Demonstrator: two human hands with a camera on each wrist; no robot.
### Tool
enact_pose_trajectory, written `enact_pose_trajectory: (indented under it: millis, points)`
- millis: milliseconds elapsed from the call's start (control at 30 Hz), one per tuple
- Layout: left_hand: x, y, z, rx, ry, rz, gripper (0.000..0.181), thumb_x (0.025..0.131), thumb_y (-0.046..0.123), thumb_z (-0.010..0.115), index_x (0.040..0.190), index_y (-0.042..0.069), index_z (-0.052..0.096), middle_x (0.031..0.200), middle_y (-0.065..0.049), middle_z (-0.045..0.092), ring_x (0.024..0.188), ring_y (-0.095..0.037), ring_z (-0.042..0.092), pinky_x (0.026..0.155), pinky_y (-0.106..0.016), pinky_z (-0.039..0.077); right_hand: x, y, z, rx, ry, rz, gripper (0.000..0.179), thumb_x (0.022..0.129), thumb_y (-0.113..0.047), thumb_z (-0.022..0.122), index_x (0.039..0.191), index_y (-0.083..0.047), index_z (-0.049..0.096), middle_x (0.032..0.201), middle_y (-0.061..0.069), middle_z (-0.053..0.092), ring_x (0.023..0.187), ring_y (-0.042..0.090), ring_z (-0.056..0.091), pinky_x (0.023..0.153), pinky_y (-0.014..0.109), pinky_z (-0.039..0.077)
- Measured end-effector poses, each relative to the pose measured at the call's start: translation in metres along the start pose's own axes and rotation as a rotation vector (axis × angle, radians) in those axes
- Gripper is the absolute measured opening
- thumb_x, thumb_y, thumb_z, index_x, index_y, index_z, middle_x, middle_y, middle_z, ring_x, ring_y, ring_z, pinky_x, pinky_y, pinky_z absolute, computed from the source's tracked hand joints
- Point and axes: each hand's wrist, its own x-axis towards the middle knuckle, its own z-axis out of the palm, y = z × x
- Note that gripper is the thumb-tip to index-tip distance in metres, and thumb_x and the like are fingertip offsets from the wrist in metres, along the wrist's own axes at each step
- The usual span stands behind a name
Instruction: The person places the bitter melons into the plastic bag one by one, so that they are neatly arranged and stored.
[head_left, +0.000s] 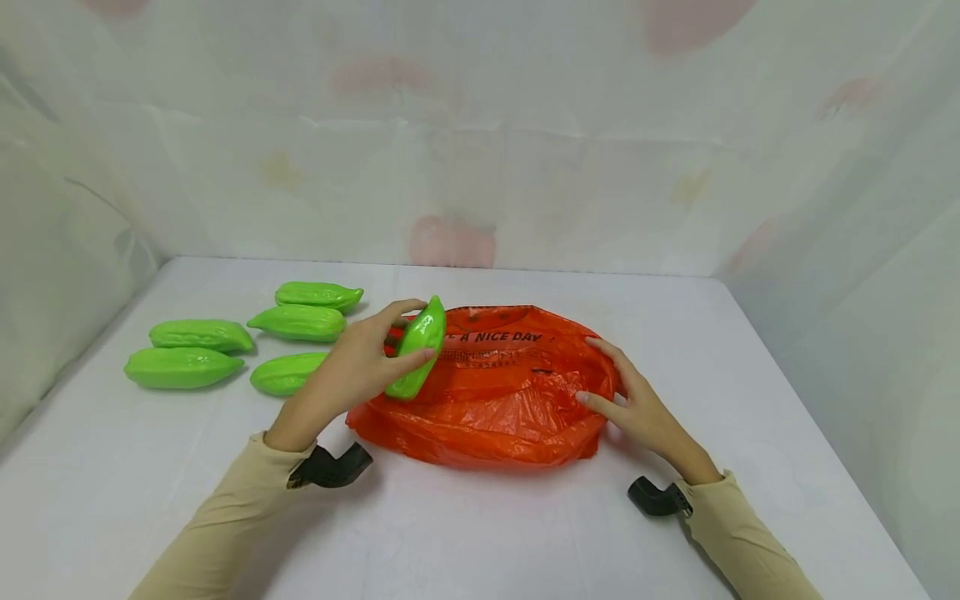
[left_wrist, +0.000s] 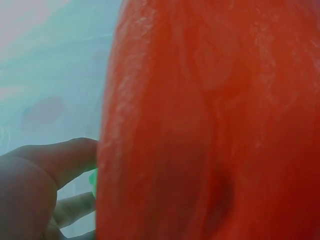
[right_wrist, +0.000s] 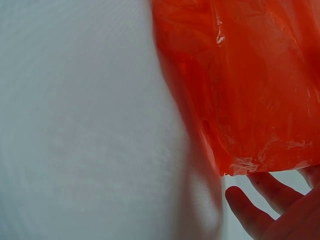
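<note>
Head view has the left hand (head_left: 363,358) pinching a green vegetable (head_left: 420,335) between thumb and fingers, tilted with its pointed end up, over the left part of the mouth of a red plastic bag (head_left: 480,446); the left wrist view shows the bag filling most of its frame, with only a sliver of green beside the fingers. The right hand (head_left: 630,398) lies at the bag's right edge, thumb and index finger spread apart on the film; whether it pinches the film cannot be told. The step in hand seems to be bringing the vegetable into the bag; the next move would call for the mouth kept wide, the lower end guided past the rim and the left fingers loosened. Black curved pieces (head_left: 333,468) sit at both wrists, by beige sleeves (head_left: 232,517); five other green vegetables (head_left: 201,335) lie left of the bag, one partly hidden by the left arm. Everything rests on a white tabletop (head_left: 525,533); behind and at the sides hang pale sheets (head_left: 510,125) with faint reddish and yellowish patches, creased in places.
</note>
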Motion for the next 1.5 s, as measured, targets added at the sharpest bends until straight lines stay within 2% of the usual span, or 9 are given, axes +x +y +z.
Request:
enact_pose_trajectory:
  millis: [200,433,667,967,1200,1500]
  points:
    - [0.001,0.000,0.007,0.001,0.007,0.044,0.063,0.091,0.024,0.072,0.145,0.012,0.042,0.125,-0.021,0.063,0.098,-0.030,0.065,0.077,-0.041,0.057,0.001,0.000,0.000,-0.015,-0.001,-0.002,0.074,0.094,-0.024,0.069,0.155,-0.025,0.027,0.161,0.010,0.028,0.143,0.039,0.037,0.109,0.064,0.037]
    - [0.000,0.001,0.013,-0.012,-0.013,0.052,0.068,0.093,0.026,0.069,0.150,0.020,0.034,0.124,-0.016,0.061,0.098,-0.025,0.062,0.079,-0.039,0.056,0.000,-0.002,0.000,-0.010,0.001,0.005,0.075,0.093,-0.024,0.069,0.155,-0.024,0.027,0.162,0.010,0.027,0.144,0.039,0.036,0.110,0.064,0.035]
    - [0.000,0.001,0.016,-0.053,0.006,0.051,0.074,0.095,0.027,0.067,0.154,0.018,0.023,0.135,-0.018,0.057,0.112,-0.028,0.061,0.086,-0.045,0.056,0.000,-0.001,0.000,-0.010,0.002,0.003,0.075,0.093,-0.024,0.069,0.155,-0.024,0.026,0.162,0.010,0.027,0.145,0.039,0.035,0.110,0.065,0.035]
    - [0.001,0.000,0.019,-0.033,-0.019,0.018,0.067,0.094,0.032,0.067,0.149,0.015,0.033,0.126,-0.015,0.060,0.103,-0.027,0.063,0.081,-0.041,0.057,0.001,-0.001,0.000,-0.008,0.003,-0.007,0.075,0.093,-0.023,0.069,0.155,-0.025,0.027,0.163,0.009,0.026,0.145,0.038,0.035,0.111,0.063,0.035]
    - [0.001,0.008,0.022,-0.024,-0.027,-0.031,0.065,0.092,0.036,0.069,0.146,0.014,0.040,0.121,-0.014,0.064,0.104,-0.028,0.065,0.078,-0.038,0.058,0.001,-0.001,-0.001,-0.010,0.000,-0.015,0.074,0.093,-0.024,0.069,0.155,-0.026,0.027,0.163,0.008,0.025,0.145,0.037,0.035,0.111,0.063,0.035]
    - [0.004,0.021,0.030,-0.069,-0.068,-0.022,0.065,0.093,0.037,0.068,0.145,0.012,0.041,0.116,-0.010,0.068,0.104,-0.025,0.068,0.079,-0.035,0.058,0.001,-0.002,-0.001,-0.016,0.001,-0.021,0.074,0.093,-0.023,0.069,0.154,-0.026,0.027,0.162,0.007,0.027,0.145,0.037,0.036,0.111,0.062,0.035]
